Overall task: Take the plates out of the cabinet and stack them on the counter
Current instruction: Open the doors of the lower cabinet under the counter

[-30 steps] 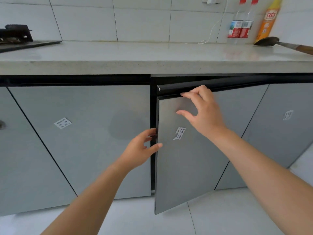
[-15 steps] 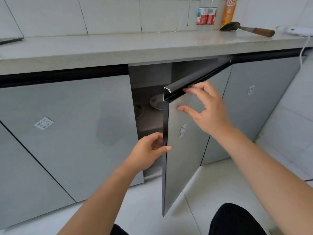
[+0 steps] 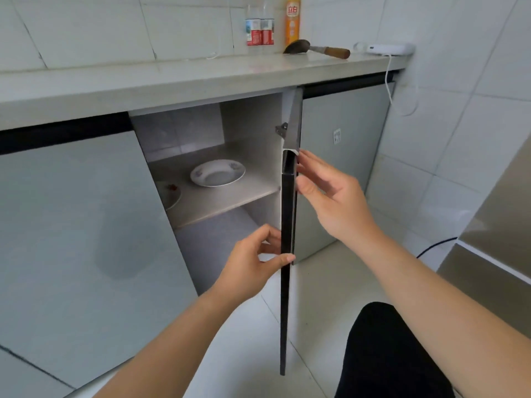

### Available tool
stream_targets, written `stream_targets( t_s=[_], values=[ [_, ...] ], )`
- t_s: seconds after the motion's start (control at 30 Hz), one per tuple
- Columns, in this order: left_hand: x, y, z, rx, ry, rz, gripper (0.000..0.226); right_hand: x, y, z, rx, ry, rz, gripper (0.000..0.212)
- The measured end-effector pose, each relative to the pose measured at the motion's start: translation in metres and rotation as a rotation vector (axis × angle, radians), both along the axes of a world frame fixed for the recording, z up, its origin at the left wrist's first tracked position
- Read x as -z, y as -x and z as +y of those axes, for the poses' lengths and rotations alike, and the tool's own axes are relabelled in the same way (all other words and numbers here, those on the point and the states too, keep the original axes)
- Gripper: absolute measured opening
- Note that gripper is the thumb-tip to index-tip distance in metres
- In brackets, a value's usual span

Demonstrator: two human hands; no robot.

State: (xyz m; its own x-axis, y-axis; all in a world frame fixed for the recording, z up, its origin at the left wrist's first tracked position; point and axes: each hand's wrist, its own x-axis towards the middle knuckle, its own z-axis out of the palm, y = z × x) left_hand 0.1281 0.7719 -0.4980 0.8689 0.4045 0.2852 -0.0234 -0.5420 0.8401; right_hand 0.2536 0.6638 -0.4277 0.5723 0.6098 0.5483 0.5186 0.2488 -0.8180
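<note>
at the frame's centre, a plate point(image 3: 217, 172) lies on the shelf point(image 3: 230, 196) up-left of both hands, nearer the left hand point(image 3: 253, 262), whose fingers point(image 3: 283, 258) pinch the door point(image 3: 287, 225) edge, while the right hand point(image 3: 330, 196) is released.

Two plates are sitting on the cabinet shelf: one plate point(image 3: 217, 172) far in the middle, and a second plate point(image 3: 171, 193) to its left, partly hidden by the closed door. Two hands are showing, the left hand point(image 3: 253, 264) and the right hand point(image 3: 330, 196). Three bottles are standing on the far counter: two clear bottles point(image 3: 259, 27) and one orange bottle point(image 3: 292, 21).
</note>
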Motion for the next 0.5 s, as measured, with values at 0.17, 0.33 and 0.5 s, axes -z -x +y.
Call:
stream_targets(
  t_s=[0.17,0.33,0.5],
  values=[
    [-0.001,-0.022,-0.030,0.083,-0.012,-0.019,0.023,-0.011,-0.009,-0.038,-0.034,-0.035,0.109,0.036],
    [-0.003,-0.043,-0.053,0.166,0.011,-0.024,0.018,-0.017,-0.017,-0.072,0.076,-0.081,0.135,0.026],
    [-0.005,-0.071,-0.079,0.265,0.047,-0.015,0.024,-0.017,-0.032,-0.102,0.236,-0.084,0.150,0.022]
  ],
)
